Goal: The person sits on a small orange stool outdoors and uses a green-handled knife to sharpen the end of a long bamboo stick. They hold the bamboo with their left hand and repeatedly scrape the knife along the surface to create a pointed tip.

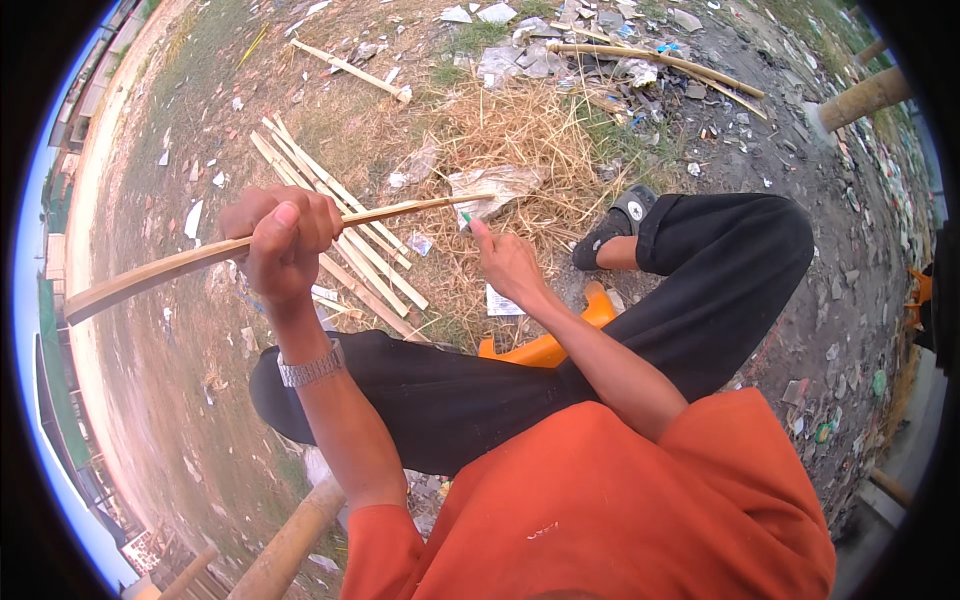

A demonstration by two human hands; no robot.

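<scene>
My left hand (282, 238) is closed in a fist round a long split bamboo strip (160, 273). The strip runs from the far left, slightly bowed, to a thin tip over the straw. Close to that tip is my right hand (510, 266), its fingers curled and its thumb reaching forward. At the thumb a bit of green (466, 217) shows, part of a small thing whose kind I cannot make out. Beyond my left hand, several cut bamboo strips (375, 265) lie side by side on the ground.
Loose straw (520, 130) with scraps of plastic lies ahead. A bamboo stick (345, 68) and a curved bamboo pole (650, 57) lie farther off. An orange plastic object (545, 348) sits beneath my bent legs. Round posts stand at far right (865, 98) and lower left (290, 540).
</scene>
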